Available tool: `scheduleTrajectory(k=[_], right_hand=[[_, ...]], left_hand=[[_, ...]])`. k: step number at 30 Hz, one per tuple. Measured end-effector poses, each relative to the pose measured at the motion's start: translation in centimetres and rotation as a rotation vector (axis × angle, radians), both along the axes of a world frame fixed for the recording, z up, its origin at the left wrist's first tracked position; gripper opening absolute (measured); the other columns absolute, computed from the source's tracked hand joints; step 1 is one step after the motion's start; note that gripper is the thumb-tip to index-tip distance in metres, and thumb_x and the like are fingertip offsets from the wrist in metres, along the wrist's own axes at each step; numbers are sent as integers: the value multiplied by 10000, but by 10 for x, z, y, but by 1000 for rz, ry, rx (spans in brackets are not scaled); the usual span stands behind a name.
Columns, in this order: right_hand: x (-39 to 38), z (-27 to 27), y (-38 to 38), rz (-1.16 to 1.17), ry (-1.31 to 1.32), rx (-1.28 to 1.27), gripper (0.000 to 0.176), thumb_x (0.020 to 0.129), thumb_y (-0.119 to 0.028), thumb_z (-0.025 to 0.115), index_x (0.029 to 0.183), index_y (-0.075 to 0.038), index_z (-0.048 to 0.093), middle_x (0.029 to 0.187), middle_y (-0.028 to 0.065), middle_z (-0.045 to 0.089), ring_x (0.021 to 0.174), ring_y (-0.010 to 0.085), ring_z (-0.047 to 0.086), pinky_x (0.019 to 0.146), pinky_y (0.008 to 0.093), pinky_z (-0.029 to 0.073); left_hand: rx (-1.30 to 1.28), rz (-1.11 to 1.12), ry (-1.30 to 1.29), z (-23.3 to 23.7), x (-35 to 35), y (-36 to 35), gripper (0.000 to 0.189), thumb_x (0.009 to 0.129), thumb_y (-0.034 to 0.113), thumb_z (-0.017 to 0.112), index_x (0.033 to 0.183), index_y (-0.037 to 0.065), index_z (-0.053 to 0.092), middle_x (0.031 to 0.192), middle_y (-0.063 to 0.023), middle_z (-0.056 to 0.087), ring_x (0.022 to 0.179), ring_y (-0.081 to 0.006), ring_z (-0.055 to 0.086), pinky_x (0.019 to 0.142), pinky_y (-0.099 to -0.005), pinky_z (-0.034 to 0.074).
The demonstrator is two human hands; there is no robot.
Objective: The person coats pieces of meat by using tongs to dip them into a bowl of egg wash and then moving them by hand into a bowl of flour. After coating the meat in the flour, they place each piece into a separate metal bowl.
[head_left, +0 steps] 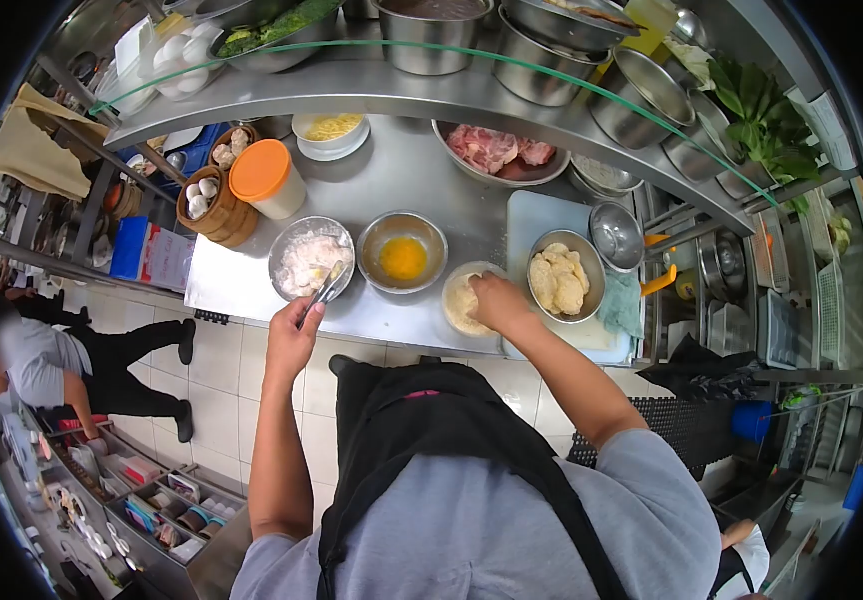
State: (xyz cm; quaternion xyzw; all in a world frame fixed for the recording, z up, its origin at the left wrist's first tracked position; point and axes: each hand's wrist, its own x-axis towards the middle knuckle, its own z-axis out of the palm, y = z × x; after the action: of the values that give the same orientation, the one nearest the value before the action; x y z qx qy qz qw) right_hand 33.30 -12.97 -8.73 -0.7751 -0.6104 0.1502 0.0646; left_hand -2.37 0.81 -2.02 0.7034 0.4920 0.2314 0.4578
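Note:
Metal tongs [328, 283] are gripped in my left hand [297, 330], their tips in a bowl of white flour [312, 250] at some pale piece. To its right stands a steel bowl with beaten yellow egg [404, 258]. My right hand [500, 301] reaches into a shallow bowl of pale crumbs [460, 302]; its fingertips are down in the crumbs, and what they may hold is hidden. Beside it, a steel bowl of coated pale pieces [559, 279] rests on a light blue cutting board [537, 215].
Behind are an orange-lidded tub [267, 180], bamboo steamers [220, 215], a bowl of yellow shreds [332, 128] and a bowl of raw meat [497, 150]. A steel shelf [432, 100] with pots overhangs the counter. A co-worker [62, 360] bends at the left.

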Motion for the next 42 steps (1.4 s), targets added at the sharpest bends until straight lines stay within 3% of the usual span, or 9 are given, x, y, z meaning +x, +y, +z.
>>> scheduleTrajectory(k=[5, 7, 10, 19, 23, 26, 28, 34, 42], right_hand=[[28, 6, 8, -132, 293, -153, 249, 837, -150, 645, 1040, -20, 708, 1100, 232, 698, 1061, 428, 647, 940, 496, 527], [24, -23, 4, -148, 304, -98, 282, 811, -135, 627, 1026, 20, 725, 1068, 264, 711, 1051, 441, 666, 939, 481, 535], [7, -58, 7, -112, 256, -343, 395, 760, -130, 621, 1059, 112, 711, 1131, 336, 680, 1055, 446, 686, 939, 462, 549], [2, -59, 22, -77, 311, -153, 294, 795, -129, 596, 1009, -4, 752, 1062, 274, 712, 1032, 425, 683, 932, 490, 528], [1, -54, 28, -98, 387, -228, 272, 801, -134, 617, 1010, -18, 747, 1061, 260, 712, 1066, 411, 671, 957, 480, 519], [2, -36, 33, -113, 375, -161, 359, 800, -152, 663, 1133, -18, 683, 1183, 242, 681, 1129, 405, 643, 984, 470, 513], [-15, -14, 19, -113, 112, -13, 465, 822, -163, 664, 1260, -25, 590, 1259, 231, 618, 1167, 397, 616, 964, 480, 517], [-26, -29, 21, -96, -103, -154, 639, 752, -203, 753, 1335, -62, 533, 1295, 175, 597, 1195, 362, 617, 965, 482, 533], [23, 5, 34, -42, 319, -236, 449, 745, -197, 688, 1174, -64, 691, 1176, 211, 697, 1120, 352, 666, 955, 443, 536]], left_hand=[[13, -3, -9, -5, 2, 3, 294, 1005, 263, 664, 1086, -15, 713, 684, 13, 546, 639, -78, 443, 580, -279, 392], [-1, -3, 2, -5, 2, 2, 293, 1004, 262, 664, 1081, -16, 711, 683, 10, 546, 638, -80, 443, 581, -282, 394], [0, -11, -11, -9, 6, 1, 292, 1002, 263, 665, 1074, -17, 708, 682, 5, 546, 635, -86, 443, 583, -290, 397], [-31, 5, 3, -3, 13, 7, 286, 998, 259, 666, 1042, -21, 704, 691, 1, 547, 653, -89, 448, 596, -291, 397], [-13, -9, 9, -7, 14, 5, 281, 996, 257, 670, 1026, -21, 702, 690, 5, 540, 652, -82, 441, 590, -287, 389], [-33, -4, 17, -4, 17, 5, 286, 996, 262, 673, 1030, -20, 701, 688, 5, 538, 651, -83, 439, 593, -283, 390], [-26, -14, 5, -2, 17, 8, 286, 996, 263, 672, 1031, -19, 701, 690, 4, 540, 651, -84, 441, 595, -283, 392], [-16, -28, 12, 1, 17, 8, 276, 999, 260, 666, 1035, -10, 705, 702, 5, 547, 654, -86, 446, 599, -282, 394], [47, 8, -56, -14, -4, 15, 315, 1024, 272, 645, 1077, -34, 695, 727, 56, 528, 649, -43, 415, 569, -241, 346]])
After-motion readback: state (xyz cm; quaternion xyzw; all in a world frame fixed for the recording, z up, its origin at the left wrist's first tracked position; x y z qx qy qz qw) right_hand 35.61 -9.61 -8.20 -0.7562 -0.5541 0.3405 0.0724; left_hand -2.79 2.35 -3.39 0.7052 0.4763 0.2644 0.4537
